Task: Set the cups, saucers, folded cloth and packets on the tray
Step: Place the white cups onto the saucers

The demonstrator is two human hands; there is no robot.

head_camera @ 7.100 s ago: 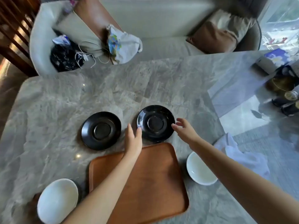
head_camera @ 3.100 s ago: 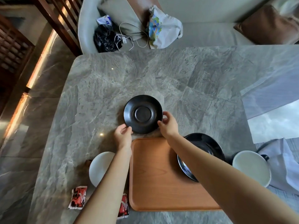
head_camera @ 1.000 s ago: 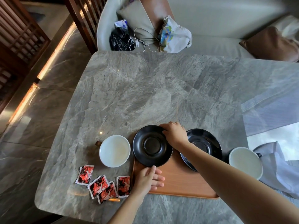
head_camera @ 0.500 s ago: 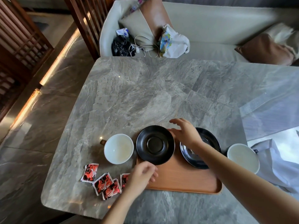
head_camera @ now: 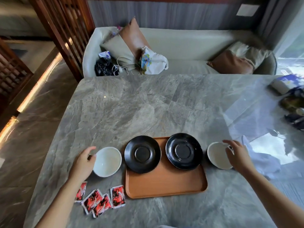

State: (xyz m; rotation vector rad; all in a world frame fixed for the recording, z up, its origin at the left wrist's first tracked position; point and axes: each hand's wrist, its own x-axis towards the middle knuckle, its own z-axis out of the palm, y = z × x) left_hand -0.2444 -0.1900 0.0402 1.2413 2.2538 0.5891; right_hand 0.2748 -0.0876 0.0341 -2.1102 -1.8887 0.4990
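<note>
An orange-brown tray [head_camera: 164, 183] lies near the table's front edge. Two black saucers rest side by side on its far half, the left saucer [head_camera: 142, 153] and the right saucer [head_camera: 184, 151], both overhanging the rim a little. A white cup [head_camera: 107, 161] stands on the table left of the tray; my left hand [head_camera: 84, 162] is against its left side, thumb on the rim, fingers apart. A second white cup [head_camera: 217, 156] stands right of the tray; my right hand [head_camera: 236, 155] hovers over its right rim, fingers spread. Several red packets [head_camera: 100, 199] lie front left. A white cloth [head_camera: 263, 160] lies rumpled at the right.
The grey marble table [head_camera: 148, 109] stretches far ahead. Dark items and a blue-white box [head_camera: 286, 83] sit at its right edge. A sofa [head_camera: 189, 46] with cushions and bags stands behind the table. The table's left edge drops to the floor.
My left hand has left the tray's front corner and gone left to the left cup. My right hand has come off the saucers and moved right to the right cup.
</note>
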